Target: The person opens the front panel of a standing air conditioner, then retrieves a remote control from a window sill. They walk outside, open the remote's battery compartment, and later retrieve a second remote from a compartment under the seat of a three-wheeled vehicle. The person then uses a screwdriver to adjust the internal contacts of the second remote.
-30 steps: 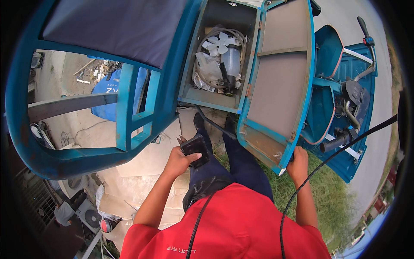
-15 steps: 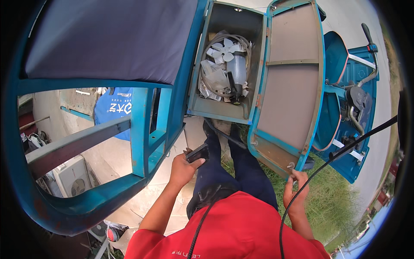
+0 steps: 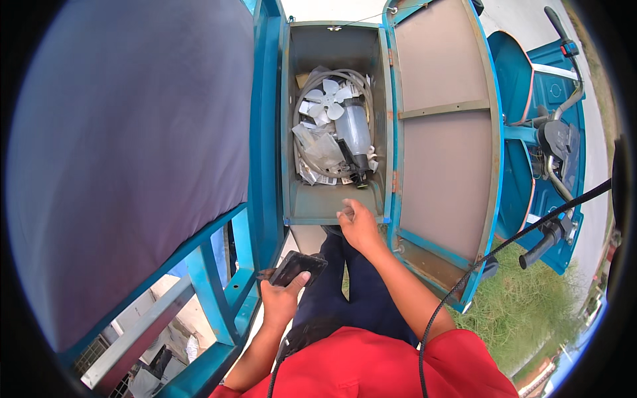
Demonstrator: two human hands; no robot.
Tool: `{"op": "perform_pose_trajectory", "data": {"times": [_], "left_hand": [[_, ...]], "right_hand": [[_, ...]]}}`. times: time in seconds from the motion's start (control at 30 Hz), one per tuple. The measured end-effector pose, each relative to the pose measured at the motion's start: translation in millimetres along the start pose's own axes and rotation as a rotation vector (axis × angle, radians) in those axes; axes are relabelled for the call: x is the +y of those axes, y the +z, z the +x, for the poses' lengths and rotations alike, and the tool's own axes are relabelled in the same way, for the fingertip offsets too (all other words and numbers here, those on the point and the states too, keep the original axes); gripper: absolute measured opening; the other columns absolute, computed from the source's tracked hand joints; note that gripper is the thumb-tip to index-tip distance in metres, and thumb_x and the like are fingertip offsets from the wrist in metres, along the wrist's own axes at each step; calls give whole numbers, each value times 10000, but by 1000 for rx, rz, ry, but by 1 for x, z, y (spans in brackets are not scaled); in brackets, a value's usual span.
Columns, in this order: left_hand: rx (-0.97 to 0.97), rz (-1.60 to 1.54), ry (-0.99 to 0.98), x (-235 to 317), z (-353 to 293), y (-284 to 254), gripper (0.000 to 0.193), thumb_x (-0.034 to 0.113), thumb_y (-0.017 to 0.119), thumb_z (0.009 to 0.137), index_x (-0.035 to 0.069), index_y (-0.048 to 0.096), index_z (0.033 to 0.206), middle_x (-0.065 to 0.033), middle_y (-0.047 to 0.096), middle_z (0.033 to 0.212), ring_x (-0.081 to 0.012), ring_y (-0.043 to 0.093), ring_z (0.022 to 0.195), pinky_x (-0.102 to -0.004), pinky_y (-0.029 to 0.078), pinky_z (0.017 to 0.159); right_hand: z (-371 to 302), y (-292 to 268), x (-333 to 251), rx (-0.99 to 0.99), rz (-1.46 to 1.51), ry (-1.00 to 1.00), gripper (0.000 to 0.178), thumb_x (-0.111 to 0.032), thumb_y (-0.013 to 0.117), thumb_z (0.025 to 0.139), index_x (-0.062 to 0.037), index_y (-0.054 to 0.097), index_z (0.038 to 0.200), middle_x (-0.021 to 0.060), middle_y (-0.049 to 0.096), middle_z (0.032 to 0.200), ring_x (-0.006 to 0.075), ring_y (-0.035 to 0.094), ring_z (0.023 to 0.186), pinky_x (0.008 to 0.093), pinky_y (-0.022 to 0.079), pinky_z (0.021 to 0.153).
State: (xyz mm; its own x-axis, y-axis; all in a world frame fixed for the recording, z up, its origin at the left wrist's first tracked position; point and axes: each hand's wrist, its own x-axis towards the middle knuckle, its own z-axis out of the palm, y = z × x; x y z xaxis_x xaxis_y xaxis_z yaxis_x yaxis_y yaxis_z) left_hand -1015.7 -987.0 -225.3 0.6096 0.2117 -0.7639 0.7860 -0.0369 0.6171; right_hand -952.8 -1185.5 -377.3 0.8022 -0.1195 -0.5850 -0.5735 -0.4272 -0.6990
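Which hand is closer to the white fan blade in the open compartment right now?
Right. The right hand rests at the compartment's front lip, just below the pile with the white fan blade. The left hand is lower and further back, holding a dark phone.

Teal compartment (image 3: 332, 205), white fan (image 3: 325, 101), black phone (image 3: 298, 267), red shirt (image 3: 371, 368)

Items at the bottom of the compartment (image 3: 335, 119) lie piled under the white fan (image 3: 326, 101) and clear bottle (image 3: 355, 129); the lower ones cannot be identified. The phone (image 3: 296, 267) screen is too dark to read. Left of the compartment, the grey cushion (image 3: 133, 132) is cut off by the picture's rim.
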Motion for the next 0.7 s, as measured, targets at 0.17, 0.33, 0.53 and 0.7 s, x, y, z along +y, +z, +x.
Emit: {"op": "perform_pose_trajectory", "data": {"times": [0.17,0.33,0.53,0.7], "left_hand": [[49,18,-3,7,-29,-14,242,66,853,833,-71,741,997,-108,769,962,-148,701,837,-287,533,794],[150,119,-83,11,1,-8,305,73,863,829,-97,718,1037,-121,752,959,-157,686,857,-285,538,786],[14,132,-242,8,-32,-13,333,88,865,839,-103,715,1067,-132,755,950,-162,690,872,-292,549,798],[70,138,-378,12,-54,-13,435,169,920,796,-92,711,1075,-133,760,973,-184,706,904,-319,558,850]], "right_hand": [[97,50,-10,65,-206,-14,441,-149,664,915,34,573,1306,253,623,1245,421,623,1150,477,506,994],[230,80,-12,-31,-390,-101,482,-100,664,887,5,533,1338,237,537,1354,436,533,1269,495,479,1054],[236,98,8,94,-732,-295,717,-156,744,858,-12,410,1476,224,479,1458,432,527,1305,517,506,1023],[194,108,38,-307,-597,-82,404,-128,698,855,-40,650,1247,193,655,1257,368,695,1081,453,577,903]]}}
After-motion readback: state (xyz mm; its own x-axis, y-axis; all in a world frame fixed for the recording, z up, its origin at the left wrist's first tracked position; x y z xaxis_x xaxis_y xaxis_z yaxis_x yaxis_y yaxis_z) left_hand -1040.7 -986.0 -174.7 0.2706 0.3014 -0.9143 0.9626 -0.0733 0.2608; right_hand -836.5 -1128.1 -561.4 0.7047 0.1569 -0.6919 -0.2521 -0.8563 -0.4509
